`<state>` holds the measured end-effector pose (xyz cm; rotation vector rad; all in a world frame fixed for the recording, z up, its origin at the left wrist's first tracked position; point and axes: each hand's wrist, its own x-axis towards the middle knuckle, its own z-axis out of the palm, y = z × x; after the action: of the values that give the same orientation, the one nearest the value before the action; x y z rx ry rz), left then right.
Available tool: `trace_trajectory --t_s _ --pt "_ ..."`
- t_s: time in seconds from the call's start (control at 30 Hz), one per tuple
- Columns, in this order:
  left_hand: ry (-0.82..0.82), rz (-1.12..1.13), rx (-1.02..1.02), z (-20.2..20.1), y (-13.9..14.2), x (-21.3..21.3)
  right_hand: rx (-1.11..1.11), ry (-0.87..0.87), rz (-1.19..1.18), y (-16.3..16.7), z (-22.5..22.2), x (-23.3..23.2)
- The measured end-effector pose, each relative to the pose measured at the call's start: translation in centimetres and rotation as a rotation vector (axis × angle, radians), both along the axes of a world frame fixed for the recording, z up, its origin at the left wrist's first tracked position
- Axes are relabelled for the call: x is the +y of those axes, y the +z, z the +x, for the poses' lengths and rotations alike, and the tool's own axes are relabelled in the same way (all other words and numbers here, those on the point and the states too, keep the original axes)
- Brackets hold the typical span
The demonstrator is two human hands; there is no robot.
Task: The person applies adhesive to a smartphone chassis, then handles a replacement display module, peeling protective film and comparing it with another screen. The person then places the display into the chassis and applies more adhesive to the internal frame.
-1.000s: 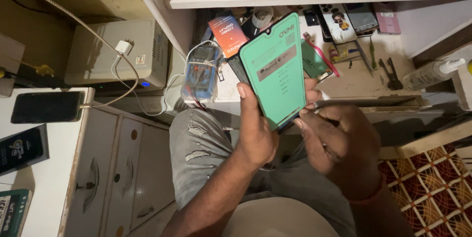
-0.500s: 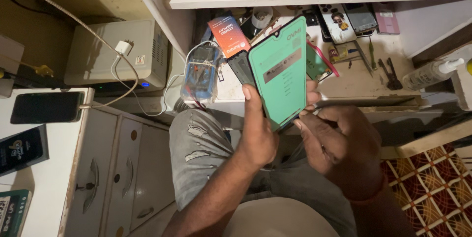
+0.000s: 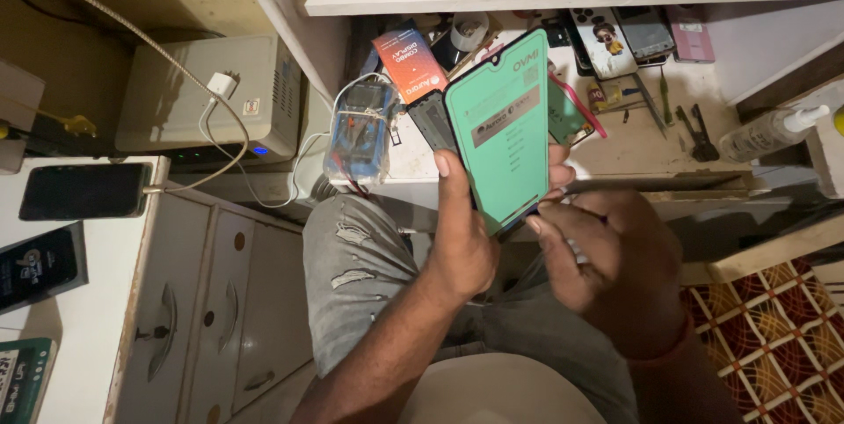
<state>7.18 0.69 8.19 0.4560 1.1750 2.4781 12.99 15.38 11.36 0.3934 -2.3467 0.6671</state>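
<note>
My left hand (image 3: 462, 239) grips a phone display panel (image 3: 501, 129) with a green protective film, held upright over my lap. Behind the panel a dark phone body edge (image 3: 432, 120) shows. My right hand (image 3: 607, 261) sits at the panel's lower right corner, fingertips pinching at its bottom edge; a thin tool may be in the fingers, but I cannot tell.
The workbench (image 3: 651, 138) ahead holds an orange box (image 3: 406, 62), tweezers (image 3: 699, 129), phone parts and a squeeze bottle (image 3: 769, 132). A blue wired device (image 3: 359, 134) hangs at the bench edge. A black phone (image 3: 83, 191) charges at left above white drawers (image 3: 220, 301).
The green panel has shifted slightly to the right and tilted more upright; my right fingers have closed in on its lower corner.
</note>
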Motion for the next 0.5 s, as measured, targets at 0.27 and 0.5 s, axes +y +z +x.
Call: trace_trajectory --t_s 0.27,0.5 --pt "-0.060 -0.018 0.038 0.17 -0.23 -0.25 -0.072 0.025 -0.016 -0.07 -0.37 0.67" --pt "-0.062 -0.060 0.088 0.21 -0.12 -0.40 -0.106 0.026 -0.014 -0.05 -0.23 0.66"
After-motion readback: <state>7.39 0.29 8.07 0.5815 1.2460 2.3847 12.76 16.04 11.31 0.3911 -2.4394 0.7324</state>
